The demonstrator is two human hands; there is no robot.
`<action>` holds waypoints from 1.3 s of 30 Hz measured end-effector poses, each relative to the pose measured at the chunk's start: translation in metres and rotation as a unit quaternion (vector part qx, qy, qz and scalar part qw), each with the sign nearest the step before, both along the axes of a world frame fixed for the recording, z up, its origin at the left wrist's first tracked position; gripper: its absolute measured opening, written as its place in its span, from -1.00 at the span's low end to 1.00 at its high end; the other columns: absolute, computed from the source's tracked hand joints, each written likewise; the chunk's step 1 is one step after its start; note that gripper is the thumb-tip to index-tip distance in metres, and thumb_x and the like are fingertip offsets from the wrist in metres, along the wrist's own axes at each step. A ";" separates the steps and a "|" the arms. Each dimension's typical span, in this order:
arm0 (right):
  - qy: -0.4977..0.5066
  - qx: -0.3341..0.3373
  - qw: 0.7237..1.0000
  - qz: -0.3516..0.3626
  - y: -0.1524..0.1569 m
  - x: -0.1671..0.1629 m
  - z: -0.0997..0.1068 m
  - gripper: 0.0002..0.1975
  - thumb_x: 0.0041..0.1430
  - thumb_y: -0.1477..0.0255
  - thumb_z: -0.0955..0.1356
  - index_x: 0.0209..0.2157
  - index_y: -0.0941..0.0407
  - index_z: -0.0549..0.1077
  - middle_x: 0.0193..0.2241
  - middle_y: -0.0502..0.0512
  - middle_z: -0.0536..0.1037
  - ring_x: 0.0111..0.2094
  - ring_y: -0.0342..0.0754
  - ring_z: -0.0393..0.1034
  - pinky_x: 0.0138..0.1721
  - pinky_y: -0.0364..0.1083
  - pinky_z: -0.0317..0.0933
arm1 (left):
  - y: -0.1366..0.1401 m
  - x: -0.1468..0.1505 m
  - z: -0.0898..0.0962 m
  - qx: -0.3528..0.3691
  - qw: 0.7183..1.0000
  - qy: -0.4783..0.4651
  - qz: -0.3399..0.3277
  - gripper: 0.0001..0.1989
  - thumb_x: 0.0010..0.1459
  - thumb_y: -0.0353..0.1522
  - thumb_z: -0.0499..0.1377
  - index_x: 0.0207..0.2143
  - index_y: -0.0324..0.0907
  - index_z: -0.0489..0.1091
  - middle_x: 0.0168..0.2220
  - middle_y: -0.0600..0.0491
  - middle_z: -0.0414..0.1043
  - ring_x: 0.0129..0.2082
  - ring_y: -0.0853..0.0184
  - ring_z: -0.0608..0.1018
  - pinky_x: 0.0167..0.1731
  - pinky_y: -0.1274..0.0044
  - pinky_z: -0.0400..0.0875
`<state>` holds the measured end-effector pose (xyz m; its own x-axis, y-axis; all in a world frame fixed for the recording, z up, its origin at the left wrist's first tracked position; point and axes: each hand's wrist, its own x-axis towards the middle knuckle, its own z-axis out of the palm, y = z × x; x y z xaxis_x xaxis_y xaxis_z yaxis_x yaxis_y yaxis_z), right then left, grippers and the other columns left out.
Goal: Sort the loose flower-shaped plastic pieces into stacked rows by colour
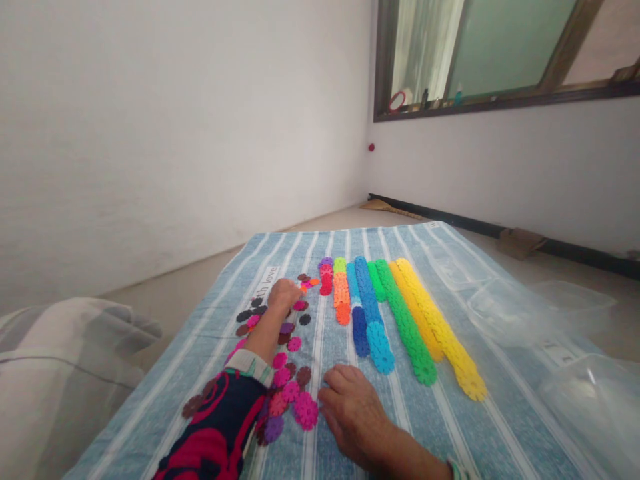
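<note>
My left hand (284, 295) reaches across the scattered snowflake discs, fingers bent together beside an orange disc (314, 282). Whatever lies between its fingertips is hidden. My right hand (354, 408) rests near the front, its fingers curled in and its palm out of sight. Just left of it lies a bright pink disc (305, 411). Other loose discs, brown, purple, black and pink, spread under and around my left forearm. Sorted discs lie in overlapping rows: a yellow row (450, 340), a green row (407, 327), a blue row (367, 300) and a short orange row (341, 293).
A striped blue cloth (295, 257) covers the table. Along its right side stand clear plastic containers (510, 310). Grey-beige fabric (65, 380) bulges at the left. White walls and a window (510, 53) are behind, with a flat piece of cardboard (521, 243) on the floor.
</note>
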<state>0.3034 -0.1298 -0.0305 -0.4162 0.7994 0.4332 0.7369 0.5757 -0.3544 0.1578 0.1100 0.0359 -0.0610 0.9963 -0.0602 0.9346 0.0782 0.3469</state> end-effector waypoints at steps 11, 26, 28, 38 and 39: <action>-0.008 0.003 1.000 0.000 0.002 0.000 -0.003 -0.92 0.14 0.56 0.35 -0.35 0.12 0.36 -0.29 0.07 0.41 -0.19 0.02 0.23 -0.19 -0.03 0.11 | -0.060 0.035 -0.002 -0.059 0.956 -0.131 -0.256 -0.89 -0.18 -0.40 0.17 -0.68 -0.23 0.34 -0.69 0.20 0.20 -0.59 0.47 0.28 -0.55 0.62 0.11; -0.002 0.003 1.000 0.004 0.000 0.000 -0.001 -0.91 0.14 0.57 0.34 -0.36 0.11 0.36 -0.29 0.09 0.41 -0.19 0.02 0.24 -0.17 -0.02 0.13 | -0.048 0.041 0.003 0.028 0.981 0.029 -0.191 -0.83 0.03 -0.43 0.12 -0.47 -0.19 0.53 -0.44 0.05 0.54 -0.36 0.33 0.54 -0.37 0.58 0.29; 0.000 0.003 1.000 0.002 0.000 0.000 -0.002 -0.91 0.13 0.57 0.35 -0.36 0.11 0.35 -0.28 0.09 0.41 -0.18 0.02 0.24 -0.17 -0.02 0.14 | -0.035 0.037 0.006 0.052 0.985 0.069 -0.150 -0.78 0.06 -0.45 0.08 -0.41 -0.16 0.55 -0.35 0.02 0.58 -0.27 0.30 0.56 -0.32 0.58 0.31; 0.008 0.002 1.000 0.005 0.001 -0.002 -0.003 -0.90 0.12 0.58 0.34 -0.36 0.11 0.35 -0.28 0.09 0.43 -0.18 0.03 0.26 -0.17 -0.01 0.15 | 0.008 0.038 -0.006 0.079 0.970 0.156 -0.167 -0.71 0.14 -0.43 0.05 -0.27 -0.17 0.58 -0.12 -0.13 0.55 -0.03 0.14 0.51 -0.18 0.50 0.37; 0.006 0.005 1.000 0.003 0.001 -0.002 -0.003 -0.90 0.12 0.58 0.34 -0.36 0.11 0.35 -0.28 0.09 0.43 -0.18 0.03 0.26 -0.17 -0.01 0.15 | 0.010 0.040 -0.008 0.078 0.971 0.155 -0.166 -0.73 0.13 -0.44 0.06 -0.29 -0.18 0.58 -0.15 -0.14 0.56 -0.03 0.12 0.51 -0.18 0.49 0.37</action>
<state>0.3016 -0.1288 -0.0339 -0.4147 0.7933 0.4458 0.7294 0.5827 -0.3585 0.1976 0.1201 0.0281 0.2746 0.9595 0.0628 0.9605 -0.2768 0.0292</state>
